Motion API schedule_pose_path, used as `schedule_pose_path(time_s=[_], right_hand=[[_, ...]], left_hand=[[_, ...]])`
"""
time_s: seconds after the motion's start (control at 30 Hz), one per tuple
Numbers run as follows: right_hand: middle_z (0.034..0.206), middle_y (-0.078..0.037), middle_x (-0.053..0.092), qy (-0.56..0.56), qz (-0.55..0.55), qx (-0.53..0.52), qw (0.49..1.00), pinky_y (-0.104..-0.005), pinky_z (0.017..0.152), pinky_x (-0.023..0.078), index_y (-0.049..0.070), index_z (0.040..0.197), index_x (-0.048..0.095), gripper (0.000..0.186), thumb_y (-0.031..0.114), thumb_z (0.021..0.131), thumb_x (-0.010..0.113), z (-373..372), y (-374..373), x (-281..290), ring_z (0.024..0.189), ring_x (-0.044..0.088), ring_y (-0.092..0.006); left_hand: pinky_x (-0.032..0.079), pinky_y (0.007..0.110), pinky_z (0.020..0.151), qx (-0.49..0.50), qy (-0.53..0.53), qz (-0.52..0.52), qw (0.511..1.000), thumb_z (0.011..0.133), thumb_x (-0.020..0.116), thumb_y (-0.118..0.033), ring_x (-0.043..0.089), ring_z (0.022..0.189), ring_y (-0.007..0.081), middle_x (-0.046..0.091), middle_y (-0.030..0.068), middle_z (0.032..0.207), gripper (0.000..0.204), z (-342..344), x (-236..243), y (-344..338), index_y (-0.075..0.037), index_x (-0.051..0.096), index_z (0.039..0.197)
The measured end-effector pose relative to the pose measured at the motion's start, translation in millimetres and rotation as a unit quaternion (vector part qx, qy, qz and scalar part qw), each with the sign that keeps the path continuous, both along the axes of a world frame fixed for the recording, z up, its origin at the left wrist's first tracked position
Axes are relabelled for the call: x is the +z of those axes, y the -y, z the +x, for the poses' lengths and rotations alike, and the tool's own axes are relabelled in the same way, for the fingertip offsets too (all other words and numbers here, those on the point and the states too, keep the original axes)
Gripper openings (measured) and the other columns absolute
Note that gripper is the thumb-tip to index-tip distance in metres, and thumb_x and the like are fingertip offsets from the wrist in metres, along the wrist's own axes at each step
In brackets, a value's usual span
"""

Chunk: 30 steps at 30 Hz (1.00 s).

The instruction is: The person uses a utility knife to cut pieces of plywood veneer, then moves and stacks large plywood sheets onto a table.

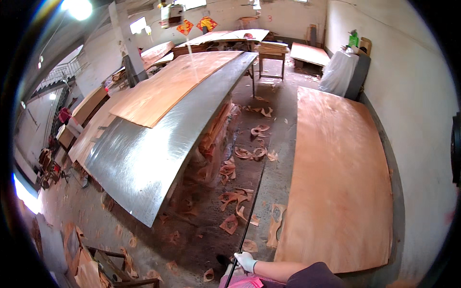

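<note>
My right hand (246, 261), in a white glove, comes in from the lower right with its fingers closed around a long thin black rod (248, 220). The rod slants up and away over the floor between the metal-topped table and a large stack of thin wood sheets (338, 182). Its lower end runs down past my pink clothing (245, 282) at the bottom edge. Curled scraps of veneer (229, 224) lie on the floor beside the rod. A cut-out veneer piece (275, 224) rests against the stack's left side. My left hand is not in view.
To the left stands a long table with a shiny metal top (144, 158), partly covered by wood sheets (177, 86). A wooden frame (115, 269) sits at lower left. Farther back are a small table (272, 50) and a plastic-draped object (339, 72) by the right wall.
</note>
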State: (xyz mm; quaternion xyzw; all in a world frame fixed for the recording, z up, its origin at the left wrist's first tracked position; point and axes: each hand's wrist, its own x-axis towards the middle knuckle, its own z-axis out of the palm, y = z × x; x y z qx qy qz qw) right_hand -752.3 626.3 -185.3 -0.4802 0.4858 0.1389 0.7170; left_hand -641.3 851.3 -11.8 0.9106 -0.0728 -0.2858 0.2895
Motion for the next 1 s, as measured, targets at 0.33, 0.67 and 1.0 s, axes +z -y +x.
schedule_pose_path(time_s=[0.33, 0.67, 1.0], right_hand=[[0.088, -0.005, 0.066, 0.238, -0.086, -0.02, 0.967, -0.0258, 0.044, 0.043, 0.008, 0.123, 0.049, 0.037, 0.038, 0.102, 0.043, 283, 126, 128, 0.053, 0.053, -0.011], [0.078, -0.005, 0.057, 0.216, -0.007, 0.08, 0.973, -0.0249, 0.042, 0.039, 0.008, 0.101, 0.051, 0.012, 0.014, 0.095, 0.059, 484, 185, 132, 0.049, 0.047, -0.0109], [0.087, -0.01, 0.065, 0.245, -0.136, 0.211, 0.937, -0.0321, 0.044, 0.05, 0.0, 0.104, 0.056, 0.025, 0.022, 0.101, 0.046, 764, 255, 138, 0.055, 0.06, -0.0148]], left_hand=[[0.05, 0.037, 0.073, 0.085, -0.02, -0.029, 0.996, 0.09, 0.058, -0.046, 0.067, 0.081, 0.0211, 0.071, 0.0069, 0.084, 0.039, 130, -26, -12, -0.012, 0.072, 0.1], [0.05, 0.037, 0.075, 0.157, -0.045, -0.062, 0.985, 0.089, 0.058, -0.047, 0.067, 0.082, 0.0216, 0.071, 0.0071, 0.084, 0.039, 247, -50, 13, -0.012, 0.072, 0.099], [0.05, 0.038, 0.076, 0.269, 0.019, 0.011, 0.963, 0.089, 0.058, -0.048, 0.067, 0.084, 0.0221, 0.071, 0.0074, 0.084, 0.039, 284, -99, 23, -0.013, 0.072, 0.099]])
